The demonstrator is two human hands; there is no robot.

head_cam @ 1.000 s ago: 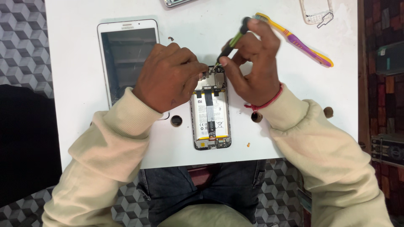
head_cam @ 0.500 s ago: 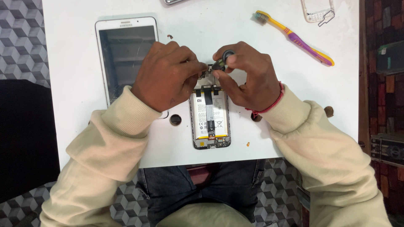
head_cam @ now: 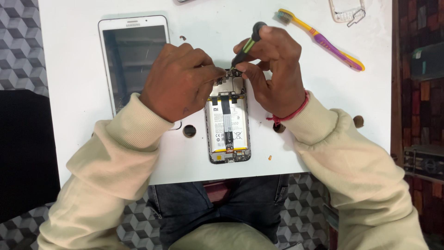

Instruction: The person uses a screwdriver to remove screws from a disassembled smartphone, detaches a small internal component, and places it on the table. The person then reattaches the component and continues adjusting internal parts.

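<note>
An opened phone lies back-up on the white table, its pale battery and circuit board bare. My left hand rests on the phone's upper left corner, its fingertips pressing the top of the board. In my right hand a small screwdriver with a black and green handle stands tilted, its tip on the phone's top edge. A red thread band circles my right wrist.
A white tablet lies left of the phone, partly under my left hand. A yellow and purple toothbrush and a clear phone case lie at the back right. A tiny screw lies near the table's front edge.
My right hand has raised the screwdriver upright again after lowering it flat half a second ago. My left hand stays on the phone's top.
</note>
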